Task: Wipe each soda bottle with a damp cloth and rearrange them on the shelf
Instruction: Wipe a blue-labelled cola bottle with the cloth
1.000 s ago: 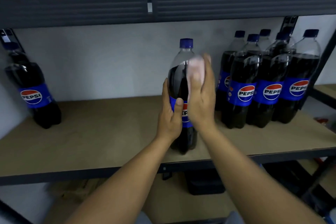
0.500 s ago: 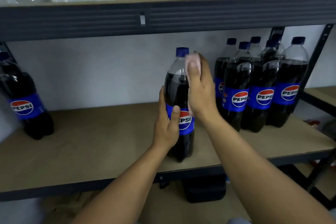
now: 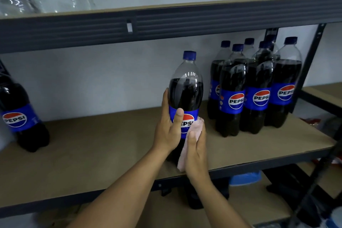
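Now that the flat right hand (image 3: 197, 152) has slid the cloth (image 3: 197, 127) down the bottle (image 3: 186, 90), which the left hand (image 3: 169, 129) grips at the label on the shelf (image 3: 92, 153), this wipe seems nearly done.

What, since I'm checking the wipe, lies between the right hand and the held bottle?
A pink cloth, pressed by the right hand against the bottle; head view.
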A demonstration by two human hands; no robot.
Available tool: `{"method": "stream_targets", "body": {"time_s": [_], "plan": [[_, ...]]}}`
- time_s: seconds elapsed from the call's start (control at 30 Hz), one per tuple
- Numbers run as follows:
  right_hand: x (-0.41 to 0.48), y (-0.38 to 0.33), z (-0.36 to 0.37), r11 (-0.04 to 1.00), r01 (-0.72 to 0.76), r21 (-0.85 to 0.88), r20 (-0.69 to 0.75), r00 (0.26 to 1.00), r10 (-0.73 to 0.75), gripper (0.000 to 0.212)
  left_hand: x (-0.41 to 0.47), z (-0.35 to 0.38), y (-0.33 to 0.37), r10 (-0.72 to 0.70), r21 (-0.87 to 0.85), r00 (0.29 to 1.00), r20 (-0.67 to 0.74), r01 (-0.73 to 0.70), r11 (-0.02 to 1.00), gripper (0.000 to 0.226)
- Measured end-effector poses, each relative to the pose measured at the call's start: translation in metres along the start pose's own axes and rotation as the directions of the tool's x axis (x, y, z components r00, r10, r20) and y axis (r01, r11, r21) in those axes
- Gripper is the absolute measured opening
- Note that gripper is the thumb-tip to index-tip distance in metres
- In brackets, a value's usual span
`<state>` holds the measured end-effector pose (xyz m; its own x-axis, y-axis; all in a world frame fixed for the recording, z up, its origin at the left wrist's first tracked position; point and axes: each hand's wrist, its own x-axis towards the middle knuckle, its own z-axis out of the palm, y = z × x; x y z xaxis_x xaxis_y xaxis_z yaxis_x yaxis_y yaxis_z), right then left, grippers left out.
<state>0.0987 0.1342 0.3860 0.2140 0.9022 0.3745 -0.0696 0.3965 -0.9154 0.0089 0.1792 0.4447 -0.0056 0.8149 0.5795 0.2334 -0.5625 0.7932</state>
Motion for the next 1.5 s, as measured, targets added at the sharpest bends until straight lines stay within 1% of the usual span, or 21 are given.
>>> {"method": "stream_targets", "body": {"time_s": [0.1, 0.17, 0.23, 0.3, 0.33, 0.4, 0.47, 0.53, 0.63, 0.7, 0.77, 0.8, 0.87, 1.0, 1.07, 1.13, 1.23, 1.3, 1.37, 1.43, 1.5], "plan": [[0.011, -0.029, -0.006, 0.994, -0.011, 0.107, -0.053, 0.998, 0.017, 0.057, 0.003, 0.007, 0.012, 0.013, 0.127, 0.994, 0.108, -0.027, 0.991, 0.078], [0.034, -0.057, -0.016, 0.984, 0.055, 0.170, -0.142, 0.989, -0.031, 0.059, 0.004, 0.015, 0.019, 0.042, 0.173, 0.985, 0.169, -0.072, 0.982, 0.075], [0.060, -0.093, -0.031, 0.964, 0.119, 0.238, -0.197, 0.978, -0.072, 0.051, 0.005, 0.018, 0.018, 0.043, 0.186, 0.975, 0.219, -0.085, 0.979, 0.074], [0.081, -0.127, -0.055, 0.979, 0.181, 0.095, -0.220, 0.963, -0.156, 0.037, 0.006, 0.021, 0.015, 0.026, 0.195, 0.960, 0.279, -0.083, 0.977, 0.069], [0.089, -0.143, -0.067, 0.979, 0.202, 0.002, -0.197, 0.960, -0.198, 0.030, 0.007, 0.022, 0.015, 0.016, 0.197, 0.952, 0.304, -0.080, 0.977, 0.067], [0.101, -0.164, -0.086, 0.968, 0.219, -0.126, -0.095, 0.968, -0.232, 0.025, 0.010, 0.023, 0.017, 0.010, 0.181, 0.936, 0.351, -0.078, 0.980, 0.066], [0.107, -0.173, -0.097, 0.949, 0.246, -0.197, 0.017, 0.969, -0.248, 0.022, 0.012, 0.023, 0.019, 0.014, 0.147, 0.925, 0.380, -0.075, 0.986, 0.065], [0.108, -0.175, -0.101, 0.938, 0.274, -0.210, 0.059, 0.962, -0.268, 0.021, 0.012, 0.025, 0.020, 0.016, 0.143, 0.925, 0.380, -0.076, 0.987, 0.065], [0.108, -0.170, -0.100, 0.935, 0.262, -0.241, -0.047, 0.959, -0.281, 0.013, 0.005, 0.032, 0.024, 0.013, 0.192, 0.937, 0.350, -0.086, 0.978, 0.066], [0.110, -0.166, -0.098, 0.948, 0.184, -0.259, -0.161, 0.960, -0.230, 0.008, -0.002, 0.039, 0.030, 0.030, 0.270, 0.946, 0.322, -0.122, 0.955, 0.068], [0.111, -0.165, -0.098, 0.957, 0.123, -0.262, -0.249, 0.950, -0.190, 0.011, -0.007, 0.046, 0.032, 0.057, 0.341, 0.951, 0.303, -0.164, 0.926, 0.070], [0.110, -0.166, -0.100, 0.960, 0.112, -0.257, -0.259, 0.949, -0.180, 0.012, -0.008, 0.047, 0.032, 0.063, 0.354, 0.951, 0.303, -0.174, 0.919, 0.071], [0.106, -0.168, -0.108, 0.967, 0.130, -0.219, -0.189, 0.967, -0.173, 0.013, -0.005, 0.045, 0.029, 0.061, 0.341, 0.941, 0.333, -0.180, 0.923, 0.072], [0.101, -0.171, -0.122, 0.978, 0.198, -0.058, 0.075, 0.978, -0.194, 0.019, 0.010, 0.032, 0.023, -0.001, 0.139, 0.902, 0.431, -0.065, 0.988, 0.078], [0.100, -0.175, -0.120, 0.977, 0.202, -0.063, 0.106, 0.975, -0.195, 0.017, 0.011, 0.028, 0.023, -0.024, 0.108, 0.897, 0.441, -0.027, 0.994, 0.079], [0.099, -0.178, -0.113, 0.972, 0.199, -0.122, 0.051, 0.980, -0.194, 0.015, 0.008, 0.028, 0.027, -0.039, 0.104, 0.908, 0.416, -0.005, 0.995, 0.079], [0.100, -0.177, -0.098, 0.959, 0.144, -0.245, -0.146, 0.972, -0.183, 0.007, -0.002, 0.035, 0.033, -0.011, 0.161, 0.937, 0.348, -0.048, 0.986, 0.082], [0.102, -0.176, -0.093, 0.952, 0.115, -0.283, -0.223, 0.958, -0.182, 0.010, -0.007, 0.039, 0.034, 0.008, 0.219, 0.949, 0.317, -0.081, 0.972, 0.084], [0.102, -0.180, -0.097, 0.961, 0.119, -0.250, -0.144, 0.977, -0.159, 0.010, -0.006, 0.037, 0.032, 0.003, 0.234, 0.949, 0.315, -0.081, 0.969, 0.085], [0.102, -0.184, -0.105, 0.980, 0.134, -0.147, 0.057, 0.990, -0.127, 0.012, 0.001, 0.030, 0.027, -0.032, 0.149, 0.933, 0.357, -0.023, 0.989, 0.083], [0.102, -0.187, -0.111, 0.991, 0.130, -0.042, 0.211, 0.970, -0.119, 0.017, 0.009, 0.022, 0.024, -0.056, 0.071, 0.907, 0.418, 0.029, 0.997, 0.076]]}}
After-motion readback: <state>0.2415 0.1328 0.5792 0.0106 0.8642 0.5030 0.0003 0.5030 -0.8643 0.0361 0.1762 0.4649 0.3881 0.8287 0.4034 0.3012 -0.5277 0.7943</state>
